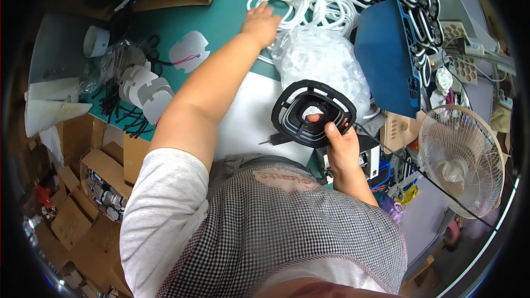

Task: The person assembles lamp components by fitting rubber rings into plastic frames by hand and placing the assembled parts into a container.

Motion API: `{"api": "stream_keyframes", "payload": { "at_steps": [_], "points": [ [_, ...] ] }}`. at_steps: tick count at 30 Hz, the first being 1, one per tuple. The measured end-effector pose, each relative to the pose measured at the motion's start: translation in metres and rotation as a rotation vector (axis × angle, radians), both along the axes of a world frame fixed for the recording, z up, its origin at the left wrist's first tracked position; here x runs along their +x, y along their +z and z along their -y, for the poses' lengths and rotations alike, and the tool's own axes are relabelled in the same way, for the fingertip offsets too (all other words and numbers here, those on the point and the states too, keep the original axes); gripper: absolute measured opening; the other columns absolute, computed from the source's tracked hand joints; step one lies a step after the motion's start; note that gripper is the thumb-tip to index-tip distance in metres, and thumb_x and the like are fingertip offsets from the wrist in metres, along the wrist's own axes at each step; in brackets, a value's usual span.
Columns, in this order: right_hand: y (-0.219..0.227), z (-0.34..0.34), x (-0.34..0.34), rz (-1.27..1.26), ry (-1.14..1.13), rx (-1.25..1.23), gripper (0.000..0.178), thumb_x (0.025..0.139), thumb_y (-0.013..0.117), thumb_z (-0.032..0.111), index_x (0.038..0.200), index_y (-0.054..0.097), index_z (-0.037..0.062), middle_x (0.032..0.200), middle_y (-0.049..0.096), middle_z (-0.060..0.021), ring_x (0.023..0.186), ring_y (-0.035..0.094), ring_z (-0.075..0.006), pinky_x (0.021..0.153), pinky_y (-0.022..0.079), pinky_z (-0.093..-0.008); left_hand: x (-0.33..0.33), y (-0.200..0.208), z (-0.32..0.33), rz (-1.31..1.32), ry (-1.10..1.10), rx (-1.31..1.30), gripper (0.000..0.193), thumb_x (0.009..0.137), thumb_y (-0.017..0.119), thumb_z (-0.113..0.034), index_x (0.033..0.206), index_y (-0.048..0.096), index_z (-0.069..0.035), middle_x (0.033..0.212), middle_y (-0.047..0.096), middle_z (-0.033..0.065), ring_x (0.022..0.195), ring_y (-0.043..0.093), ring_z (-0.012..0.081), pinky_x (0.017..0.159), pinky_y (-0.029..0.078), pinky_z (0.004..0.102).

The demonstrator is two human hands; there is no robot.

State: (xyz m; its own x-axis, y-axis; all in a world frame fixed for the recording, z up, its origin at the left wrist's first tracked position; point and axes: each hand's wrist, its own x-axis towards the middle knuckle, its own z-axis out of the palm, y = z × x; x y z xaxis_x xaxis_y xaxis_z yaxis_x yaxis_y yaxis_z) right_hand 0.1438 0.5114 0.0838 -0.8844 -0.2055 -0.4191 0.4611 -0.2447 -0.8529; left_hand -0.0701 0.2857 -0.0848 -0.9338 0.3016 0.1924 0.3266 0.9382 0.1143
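Observation:
My right hand (342, 149) grips a black rounded-square plastic housing (287, 124) with an open middle, thumb on its near rim and a fingertip showing through the opening. Farther off, my left hand (261, 25) reaches to a pile of white ring-shaped gaskets (281, 0), its fingers apart and touching the nearest rings. Just beyond the housing lies a clear plastic bag (323, 60) of whitish pieces. From under the housing sticks out a black tool (274, 140) with a thin pointed tip, lying by a white sheet (248, 116).
A blue plastic bin (386, 58) stands at right, with black-and-white rings (422, 16) behind it. A fan (462, 160) and a black cable (425, 174) are at far right. White plates (189, 51) with wires lie left on the green table (165, 22). Cardboard boxes (72, 221) fill the lower left.

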Motion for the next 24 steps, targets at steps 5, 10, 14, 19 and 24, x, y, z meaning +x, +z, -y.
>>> {"api": "stream_keyframes", "payload": {
  "at_steps": [5, 10, 14, 19, 24],
  "points": [
    [0.002, -0.01, 0.005, -0.004, -0.055, -0.042, 0.033, 0.093, 0.061, 0.028, 0.108, 0.064, -0.001, 0.104, 0.066, -0.009, 0.097, 0.061, -0.0171, 0.089, 0.048, -0.0315, 0.005, 0.028, 0.017, 0.032, -0.119, 0.162, 0.024, 0.076, 0.069, -0.021, 0.099, 0.069, -0.015, 0.104, 0.066, 0.0047, 0.109, 0.056, 0.0263, 0.093, 0.042, 0.0409],
    [-0.001, -0.014, 0.001, 0.0, -0.059, -0.053, 0.04, 0.094, 0.058, 0.032, 0.112, 0.06, -0.0035, 0.103, 0.067, -0.0117, 0.093, 0.064, -0.0182, 0.086, 0.051, -0.0318, 0.036, 0.077, 0.035, 0.023, 0.049, 0.957, 0.025, 0.086, 0.066, -0.024, 0.102, 0.065, -0.005, 0.081, 0.065, 0.0045, 0.079, 0.062, 0.0211, 0.077, 0.05, 0.0341],
    [0.002, -0.018, 0.0, -0.037, -0.066, -0.061, 0.044, 0.098, 0.049, 0.036, 0.109, 0.062, -0.0046, 0.098, 0.068, -0.0103, 0.086, 0.065, -0.0149, 0.081, 0.05, -0.0263, 0.074, 0.129, 0.05, 0.411, 0.068, 1.808, 0.033, 0.099, 0.051, -0.028, 0.109, 0.057, 0.003, 0.07, 0.047, -0.0025, 0.061, 0.044, 0.0075, 0.065, 0.046, 0.0254],
    [-0.002, -0.026, 0.008, -0.109, -0.101, -0.075, 0.047, 0.1, 0.044, 0.038, 0.114, 0.059, -0.0043, 0.099, 0.068, -0.0109, 0.084, 0.066, -0.0137, 0.076, 0.053, -0.0252, 0.13, 0.183, 0.038, 0.643, 0.084, 1.994, 0.03, 0.101, 0.044, -0.026, 0.11, 0.055, 0.001, 0.067, 0.032, -0.0035, 0.056, 0.029, 0.0059, 0.052, 0.028, 0.022],
    [0.002, -0.025, 0.023, -0.094, -0.173, -0.13, 0.041, 0.1, 0.044, 0.034, 0.12, 0.055, -0.0006, 0.11, 0.065, -0.0131, 0.094, 0.065, -0.0177, 0.081, 0.053, -0.0277, 0.166, 0.206, 0.015, 0.783, -0.012, 1.783, 0.027, 0.099, 0.05, -0.025, 0.107, 0.054, 0.0, 0.064, 0.035, -0.0043, 0.052, 0.029, 0.0048, 0.047, 0.03, 0.0201]
  ]
}}
